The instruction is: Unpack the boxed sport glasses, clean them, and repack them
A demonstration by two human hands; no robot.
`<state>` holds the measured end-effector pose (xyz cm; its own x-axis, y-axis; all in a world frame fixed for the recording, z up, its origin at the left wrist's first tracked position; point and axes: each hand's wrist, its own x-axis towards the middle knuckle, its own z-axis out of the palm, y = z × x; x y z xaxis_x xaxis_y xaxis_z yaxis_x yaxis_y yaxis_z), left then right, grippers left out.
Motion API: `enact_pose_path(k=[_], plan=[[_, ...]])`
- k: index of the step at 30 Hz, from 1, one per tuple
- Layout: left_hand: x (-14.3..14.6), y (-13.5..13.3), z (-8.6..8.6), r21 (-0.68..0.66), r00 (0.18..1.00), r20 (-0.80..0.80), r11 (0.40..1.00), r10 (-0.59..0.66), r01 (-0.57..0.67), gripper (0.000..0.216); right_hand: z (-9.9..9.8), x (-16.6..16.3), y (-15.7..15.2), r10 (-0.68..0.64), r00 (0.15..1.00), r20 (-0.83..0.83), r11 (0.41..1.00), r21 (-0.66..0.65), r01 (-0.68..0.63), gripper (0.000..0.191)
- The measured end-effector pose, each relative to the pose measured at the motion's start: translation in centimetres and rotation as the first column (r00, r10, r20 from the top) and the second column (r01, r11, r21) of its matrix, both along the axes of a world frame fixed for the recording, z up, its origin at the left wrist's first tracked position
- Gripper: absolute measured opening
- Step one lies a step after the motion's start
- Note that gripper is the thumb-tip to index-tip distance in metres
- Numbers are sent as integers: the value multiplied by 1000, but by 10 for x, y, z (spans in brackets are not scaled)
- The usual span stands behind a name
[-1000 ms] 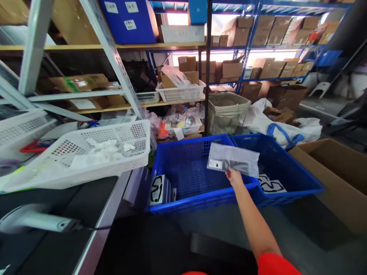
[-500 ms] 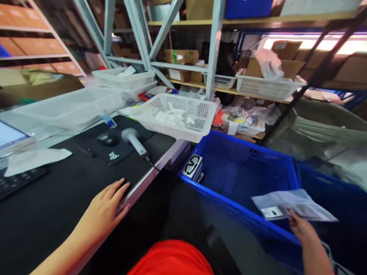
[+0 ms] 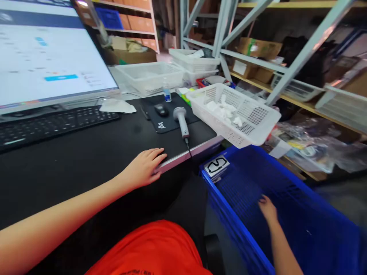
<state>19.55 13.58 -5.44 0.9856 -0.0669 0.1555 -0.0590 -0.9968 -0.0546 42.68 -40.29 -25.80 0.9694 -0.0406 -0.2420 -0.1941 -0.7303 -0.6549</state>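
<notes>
My left hand [image 3: 145, 168] lies flat on the black desk [image 3: 86, 152], fingers stretched to its front edge and holding nothing. My right hand [image 3: 268, 209] reaches down inside a blue plastic crate [image 3: 226, 214] beside the desk. Only its back shows and the fingers point away, so I cannot make out any hold. No bag is visible in it. A barcode scanner [image 3: 181, 119] lies on the desk just beyond my left hand.
A monitor [image 3: 48, 57] and keyboard [image 3: 51, 124] stand at the left, with a mouse [image 3: 161, 110] on a pad. A white basket [image 3: 252, 126] with white pieces overhangs the desk corner above the crate. Metal shelving with boxes and trays fills the back.
My view has swung left toward the monitor. The grey plastic bag held in my right hand is gone from sight, and that hand now sits low inside the blue crate. My left hand stays on the desk edge.
</notes>
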Motion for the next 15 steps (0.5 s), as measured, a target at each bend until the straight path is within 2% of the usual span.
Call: enact_pose_path(k=[1, 3, 5, 7, 9, 11, 15], plan=[[-1, -1, 2, 0, 1000, -8, 1000, 3, -3, 56, -12, 15, 42, 142, 990, 26, 990, -25, -142, 36], [-2, -3, 4, 1, 1000, -22, 1000, 9, -9, 56, -28, 35, 123, 412, 908, 79, 911, -68, -408, 51], [-3, -4, 6, -3, 999, -30, 1000, 16, -16, 56, -36, 46, 192, 621, 775, 116, 783, -126, -609, 62], [-5, -5, 6, -13, 999, -26, 1000, 27, -27, 57, -37, 51, 242, 763, 634, 128, 646, -202, -736, 66], [-8, -5, 5, -32, 1000, -14, 999, 27, -27, 58, -35, 54, 271, 850, 514, 119, 525, -289, -801, 64], [-10, -5, 5, -48, 1000, 3, 999, 10, -10, 57, -31, 58, 283, 902, 420, 103, 425, -379, -822, 61], [-13, 0, 5, -45, 999, 43, 999, -22, 23, 57, -26, 63, 274, 953, 290, 82, 289, -526, -800, 59]])
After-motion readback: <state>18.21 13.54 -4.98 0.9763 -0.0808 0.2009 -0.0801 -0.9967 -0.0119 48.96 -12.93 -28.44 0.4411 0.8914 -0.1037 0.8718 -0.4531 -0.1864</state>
